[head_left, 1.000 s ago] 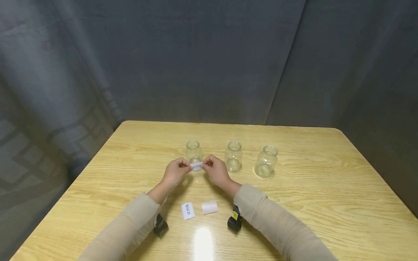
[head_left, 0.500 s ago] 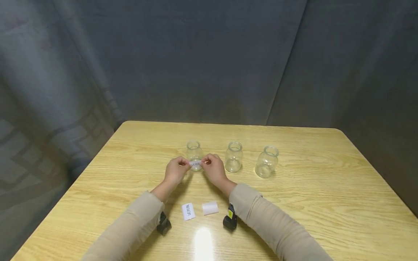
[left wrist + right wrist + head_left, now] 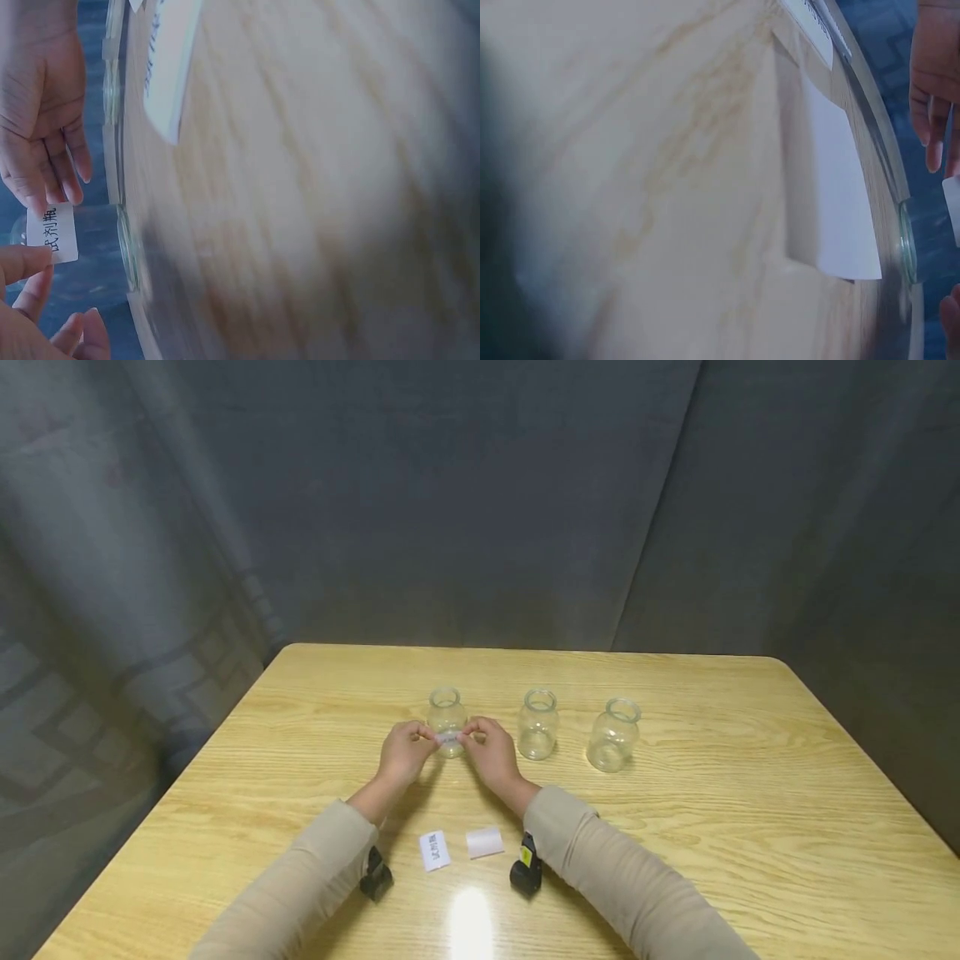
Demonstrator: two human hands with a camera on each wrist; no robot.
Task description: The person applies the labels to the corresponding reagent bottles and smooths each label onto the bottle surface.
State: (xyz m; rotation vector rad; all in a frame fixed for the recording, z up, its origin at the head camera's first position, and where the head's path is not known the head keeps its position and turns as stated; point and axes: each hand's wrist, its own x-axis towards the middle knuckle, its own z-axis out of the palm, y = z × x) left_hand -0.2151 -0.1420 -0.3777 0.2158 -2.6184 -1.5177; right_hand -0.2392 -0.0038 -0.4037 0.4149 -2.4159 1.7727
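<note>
Head view: the left hand [image 3: 402, 756] and right hand [image 3: 492, 758] pinch opposite ends of a paper label [image 3: 449, 738] in front of the leftmost glass jar [image 3: 446, 707]; contact is indeterminable. Left wrist view: the label's printed characters, blurred from above, become legible. Right wrist view: the near blank slip [image 3: 840, 180] shows its bend above the bench [image 3: 667, 210]; the label appears only at the frame's edge.
</note>
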